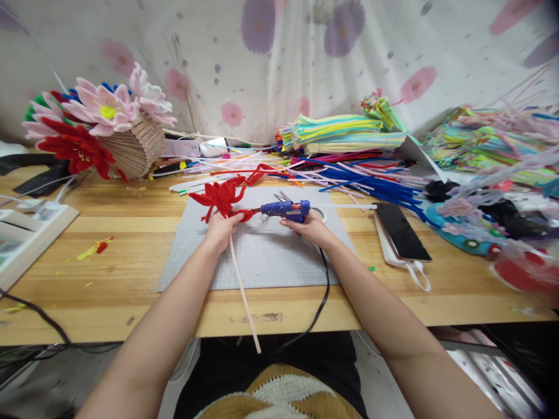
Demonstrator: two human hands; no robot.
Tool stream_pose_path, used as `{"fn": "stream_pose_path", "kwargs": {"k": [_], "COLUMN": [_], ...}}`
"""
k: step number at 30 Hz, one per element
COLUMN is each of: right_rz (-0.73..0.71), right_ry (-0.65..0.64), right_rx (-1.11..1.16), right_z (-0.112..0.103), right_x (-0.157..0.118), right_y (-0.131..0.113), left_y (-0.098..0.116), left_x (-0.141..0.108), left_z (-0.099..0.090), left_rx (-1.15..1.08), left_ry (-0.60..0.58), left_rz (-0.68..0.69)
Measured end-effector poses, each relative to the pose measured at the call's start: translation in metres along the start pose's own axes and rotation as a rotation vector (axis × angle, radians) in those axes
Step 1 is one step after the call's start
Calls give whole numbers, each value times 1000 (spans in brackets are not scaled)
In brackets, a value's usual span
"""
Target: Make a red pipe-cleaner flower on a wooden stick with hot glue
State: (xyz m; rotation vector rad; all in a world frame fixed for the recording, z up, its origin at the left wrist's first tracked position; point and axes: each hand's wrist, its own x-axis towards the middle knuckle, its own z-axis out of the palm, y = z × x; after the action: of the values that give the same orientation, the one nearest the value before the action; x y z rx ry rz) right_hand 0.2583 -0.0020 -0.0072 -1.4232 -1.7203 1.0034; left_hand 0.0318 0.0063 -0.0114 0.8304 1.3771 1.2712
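Pinching fuzzy red flower (pixel 222 198) and thin pale stick (pixel 242 286) in left hand (pixel 219 228), over flat grey mat (pixel 275 265); gripping blue plastic glue gun (pixel 279 209) in right hand (pixel 313 227). Probably gluing; needs steady aim next.

The wood-grained tabletop (pixel 122 267) carries a grey mat (pixel 279 267) midway along its near edge. Coloured pipe cleaners (pixel 371 181) lie along the far edge, a flower-filled basket (pixel 135 142) near the far left corner, a white power strip (pixel 41 235) by the left edge.
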Motion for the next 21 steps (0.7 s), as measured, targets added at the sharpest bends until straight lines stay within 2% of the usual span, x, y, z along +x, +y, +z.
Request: {"fn": "stream_pose_path", "kwargs": {"k": [6, 21], "right_rz": [53, -5], "right_ry": [13, -16], "right_rx": [-43, -27], "right_z": [-4, -2], "right_x": [-1, -2], "right_y": [-3, -3], "left_y": [0, 1], "left_x": [1, -1], "left_z": [0, 1], "left_rx": [-4, -6], "left_ry": [8, -2], "left_rz": [-4, -14]}}
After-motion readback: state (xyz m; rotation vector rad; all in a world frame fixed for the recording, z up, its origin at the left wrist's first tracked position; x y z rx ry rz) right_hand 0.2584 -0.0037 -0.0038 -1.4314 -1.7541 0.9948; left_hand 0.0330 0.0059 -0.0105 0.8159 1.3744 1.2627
